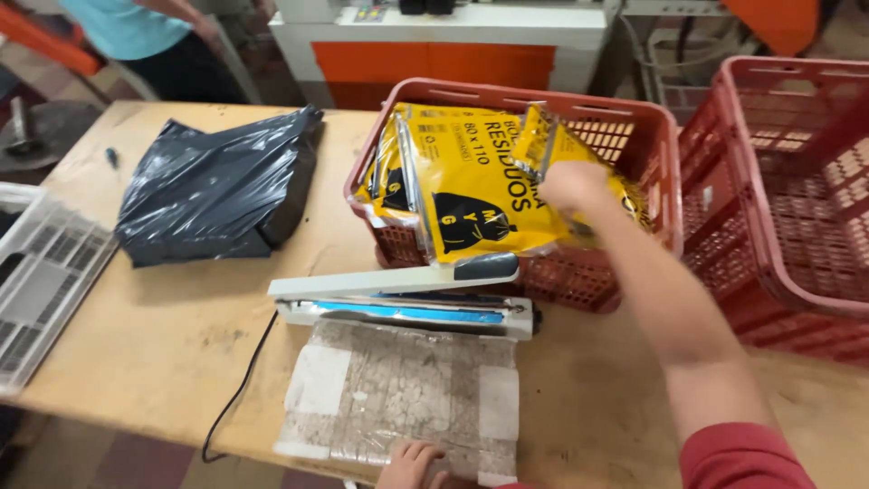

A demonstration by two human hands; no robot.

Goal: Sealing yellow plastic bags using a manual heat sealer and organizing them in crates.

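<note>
Yellow printed plastic packet (554,140) is up in the right hand (572,186), fingers pinched around its lower edge, held just over the red slatted plastic crate (579,272). That crate already holds a leaning stack of matching yellow packets (462,186), so a good share of the packing looks done. Down at the table's near edge, the left hand (409,464) rests with fingers loosely spread on the worn taped board (398,389) in front of the white-and-blue heat sealer (403,299), whose arm stands slightly raised with nothing under it. A pile of folded black plastic bags (217,186) lies well apart on the wooden table (163,335), seemingly untouched stock. Beside the filled crate, a second red crate (787,181) sits empty.
</note>
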